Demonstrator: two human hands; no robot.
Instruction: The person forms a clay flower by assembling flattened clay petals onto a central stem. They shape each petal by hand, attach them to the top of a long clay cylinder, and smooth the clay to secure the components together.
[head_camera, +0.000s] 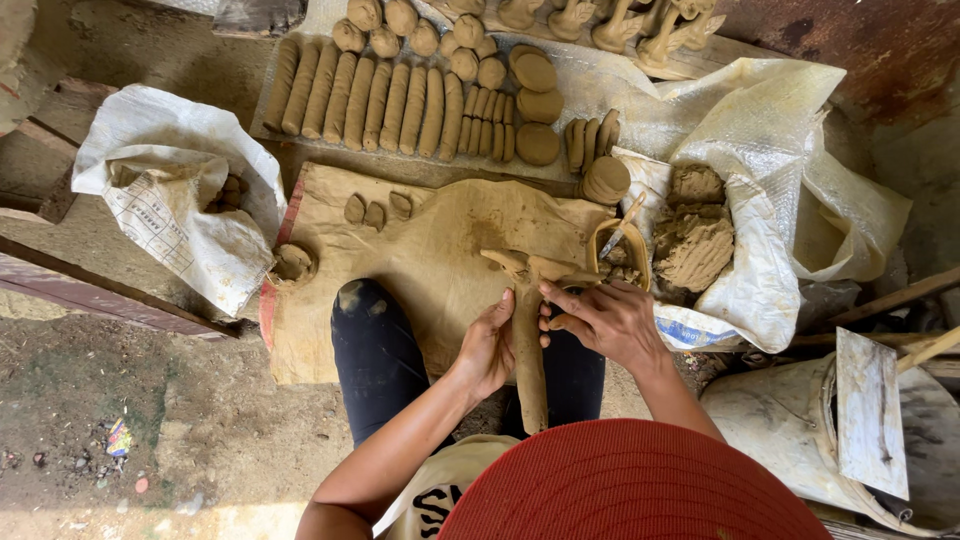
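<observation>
Clay figure (527, 335) stands gripped between both hands, left hand (489, 345) cupping, right hand (605, 322) pinching.

Bare cloth (440, 250) lies open ahead; clay rolls (380, 100) and bowl (620, 250) hem it.

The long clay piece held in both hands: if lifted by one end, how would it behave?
The clay piece looks damp and soft, so it would probably sag or bend. The left hand and right hand both grip it, suggesting weight. Its thin side arms seem fragile.
</observation>
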